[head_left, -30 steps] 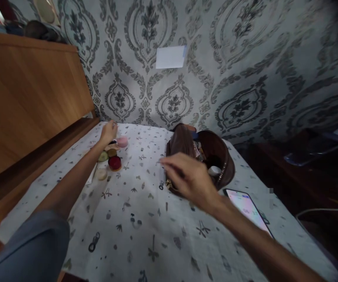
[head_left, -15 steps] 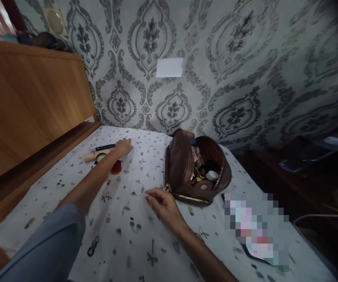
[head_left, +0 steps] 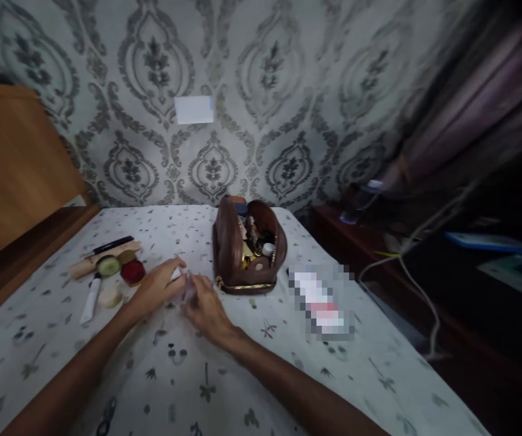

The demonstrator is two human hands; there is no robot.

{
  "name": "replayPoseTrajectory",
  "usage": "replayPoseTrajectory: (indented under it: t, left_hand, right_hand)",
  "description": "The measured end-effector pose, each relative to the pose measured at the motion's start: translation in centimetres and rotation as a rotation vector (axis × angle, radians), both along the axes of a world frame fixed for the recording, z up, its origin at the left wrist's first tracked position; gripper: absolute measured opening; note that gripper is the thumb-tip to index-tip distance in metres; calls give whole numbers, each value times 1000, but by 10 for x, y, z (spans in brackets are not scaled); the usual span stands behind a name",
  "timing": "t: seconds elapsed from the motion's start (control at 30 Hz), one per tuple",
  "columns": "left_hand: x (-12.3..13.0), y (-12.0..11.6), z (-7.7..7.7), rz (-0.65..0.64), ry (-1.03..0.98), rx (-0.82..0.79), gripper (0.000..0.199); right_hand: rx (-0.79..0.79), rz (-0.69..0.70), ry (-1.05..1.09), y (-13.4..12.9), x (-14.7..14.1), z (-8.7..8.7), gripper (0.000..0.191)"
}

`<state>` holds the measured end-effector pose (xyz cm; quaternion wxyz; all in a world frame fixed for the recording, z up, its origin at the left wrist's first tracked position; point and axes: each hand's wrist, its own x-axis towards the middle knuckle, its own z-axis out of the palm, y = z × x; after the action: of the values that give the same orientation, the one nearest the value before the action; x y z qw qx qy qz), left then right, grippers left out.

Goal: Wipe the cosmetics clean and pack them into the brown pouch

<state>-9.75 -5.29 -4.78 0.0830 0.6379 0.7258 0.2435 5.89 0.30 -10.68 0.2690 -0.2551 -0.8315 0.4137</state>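
Spot small pale item (head_left: pixel 177 273) to the left of brown bag (head_left: pixel 227 248), in left hand (head_left: pixel 152 288), with fingers closed narrow on it. Note right hand (head_left: pixel 208 310) half-curled just beside, between item and bag; can't tell if gripping, too blurred. Can't read exact shape or material either. Judge as light, probably stiff and smooth, maybe slippery; can't rule out fragile. Best to take by opposite sides near the middle, using light fingertip pressure, without squeezing hard or hanging on by one edge.
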Motion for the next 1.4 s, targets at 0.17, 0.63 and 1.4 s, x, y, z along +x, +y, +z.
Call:
replayPoseTrajectory:
  t: [0.17, 0.63, 1.4]
  left_hand:
    - [36, -19, -11, 81, -209, 24, 46]
    - [63, -19, -23, 228, -147, 68, 50]
    - [45, -19, -37, 199, -217, 245, 58]
  right_hand:
    - [15, 57, -4, -11, 8, 1, 69]
    - [106, 95, -130, -6, 6, -2, 62]
    - [-279, 157, 198, 3, 13, 6, 99]
